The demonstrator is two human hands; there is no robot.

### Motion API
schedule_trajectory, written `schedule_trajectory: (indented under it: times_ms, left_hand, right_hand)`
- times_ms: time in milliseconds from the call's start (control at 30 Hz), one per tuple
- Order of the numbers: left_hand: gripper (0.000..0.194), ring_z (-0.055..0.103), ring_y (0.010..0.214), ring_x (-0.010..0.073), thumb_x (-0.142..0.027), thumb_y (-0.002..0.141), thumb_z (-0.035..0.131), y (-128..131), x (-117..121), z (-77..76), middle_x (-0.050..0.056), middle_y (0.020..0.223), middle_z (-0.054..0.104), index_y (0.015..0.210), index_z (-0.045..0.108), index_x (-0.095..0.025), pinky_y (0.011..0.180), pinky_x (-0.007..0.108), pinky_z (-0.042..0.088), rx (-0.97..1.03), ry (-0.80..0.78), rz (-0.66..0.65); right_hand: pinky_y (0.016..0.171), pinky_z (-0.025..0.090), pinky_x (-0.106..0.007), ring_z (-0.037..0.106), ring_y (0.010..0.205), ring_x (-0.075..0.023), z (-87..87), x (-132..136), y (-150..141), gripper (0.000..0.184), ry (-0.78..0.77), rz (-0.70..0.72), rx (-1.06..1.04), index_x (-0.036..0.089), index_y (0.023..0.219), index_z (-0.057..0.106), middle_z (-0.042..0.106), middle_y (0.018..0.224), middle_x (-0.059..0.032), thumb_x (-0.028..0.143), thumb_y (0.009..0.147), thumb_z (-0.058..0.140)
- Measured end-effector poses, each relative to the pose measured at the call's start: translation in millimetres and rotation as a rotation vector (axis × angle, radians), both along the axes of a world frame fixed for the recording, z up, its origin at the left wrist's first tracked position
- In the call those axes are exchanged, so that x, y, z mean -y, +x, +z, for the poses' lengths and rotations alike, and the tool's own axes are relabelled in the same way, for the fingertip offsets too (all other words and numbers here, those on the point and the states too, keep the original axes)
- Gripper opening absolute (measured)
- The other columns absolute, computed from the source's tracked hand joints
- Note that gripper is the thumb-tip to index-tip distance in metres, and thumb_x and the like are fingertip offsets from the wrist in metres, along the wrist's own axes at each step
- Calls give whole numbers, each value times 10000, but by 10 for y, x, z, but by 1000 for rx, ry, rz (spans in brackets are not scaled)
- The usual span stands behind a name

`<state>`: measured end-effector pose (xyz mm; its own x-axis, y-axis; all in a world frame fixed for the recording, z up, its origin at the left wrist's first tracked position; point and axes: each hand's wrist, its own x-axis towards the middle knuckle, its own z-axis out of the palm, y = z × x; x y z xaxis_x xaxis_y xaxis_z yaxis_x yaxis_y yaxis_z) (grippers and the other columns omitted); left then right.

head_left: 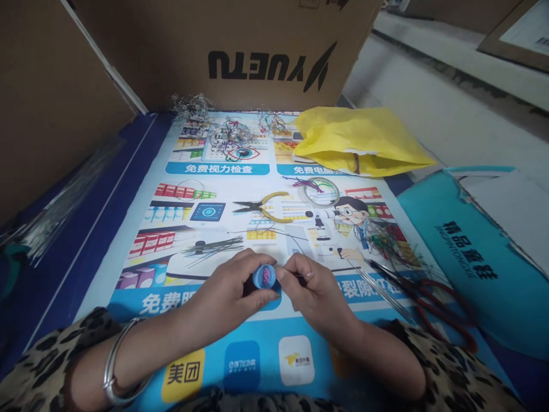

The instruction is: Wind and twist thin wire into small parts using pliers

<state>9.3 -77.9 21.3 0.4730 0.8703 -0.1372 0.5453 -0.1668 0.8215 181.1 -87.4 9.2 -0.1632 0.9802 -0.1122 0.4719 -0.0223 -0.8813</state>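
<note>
Between its thumb and fingers, my left hand (238,283) holds a small blue cap-like cup (259,277) whose opening faces me. Tiny pink beads (266,277) lie inside the cup. My right hand (311,286) is closed in a pinch beside the cup's rim, on a thin wire (283,232) that curves up and to the left above the hands. The wire's tip near the cup is too fine to make out. Just left of my left hand lies a bundle of cut dark wires (217,247). Yellow-handled pliers (263,207) rest beyond both hands.
Red-handled scissors (429,303) and several silvery wires (381,292) lie to the right. A clear ring-shaped dish (337,197), a yellow bag (355,137), tangled beaded wires (234,134) and a teal box piece (454,229) surround the printed mat. Cardboard (180,57) walls the back.
</note>
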Motion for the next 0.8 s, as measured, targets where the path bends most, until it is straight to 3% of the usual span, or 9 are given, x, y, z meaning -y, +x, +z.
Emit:
schedule_trajectory:
  times_ms: [500,800]
  left_hand:
    - [305,536,882,177,-286,771,585,1,-6,-1,20,961,570,1072,540,-256,774,309,435,-11,4,-22]
    - [300,546,892,176,-303,769,589,-3,-4,37,30,982,585,1057,544,-232,774,304,451,53,-38,-12]
  right_hand:
    - [479,322,-219,407,484,-90,26,-13,0,270,-53,24,-35,205,577,379,424,483,47,302,798,500]
    - [338,267,-177,352,319,-48,3,-87,87,322,-460,113,-443,186,623,439,444,394,77,446,766,565]
